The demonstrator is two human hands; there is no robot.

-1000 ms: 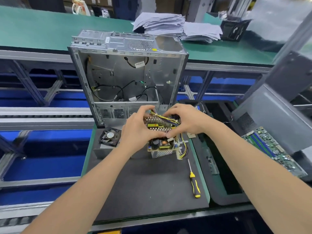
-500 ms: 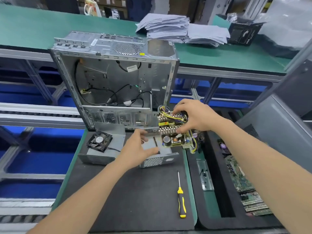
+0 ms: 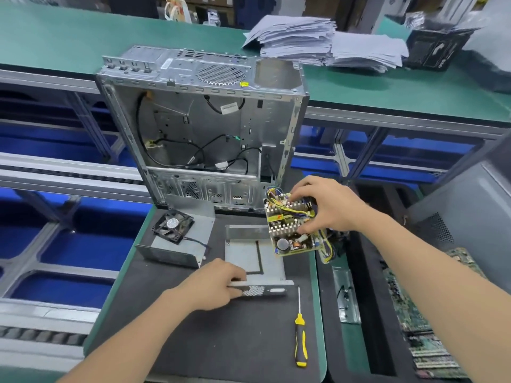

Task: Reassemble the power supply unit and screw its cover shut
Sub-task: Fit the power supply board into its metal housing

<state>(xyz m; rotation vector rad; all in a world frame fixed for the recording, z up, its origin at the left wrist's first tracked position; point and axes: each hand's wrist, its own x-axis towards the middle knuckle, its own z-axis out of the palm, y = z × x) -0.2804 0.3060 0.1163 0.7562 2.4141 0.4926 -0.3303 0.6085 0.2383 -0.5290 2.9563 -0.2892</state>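
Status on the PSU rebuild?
Right hand grips circuit board above base tray, at its right edge. Left hand holds its front wall. Screwdriver on mat, untouched.

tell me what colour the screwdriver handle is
Yellow and black. The screwdriver shows best in the head view, the only one given.

right hand grips board over right rear corner of tray. left hand grips tray front wall. screwdriver on mat, just right of left grip, in front of right grip. cover, fan on it, left of both grips. chassis behind them.
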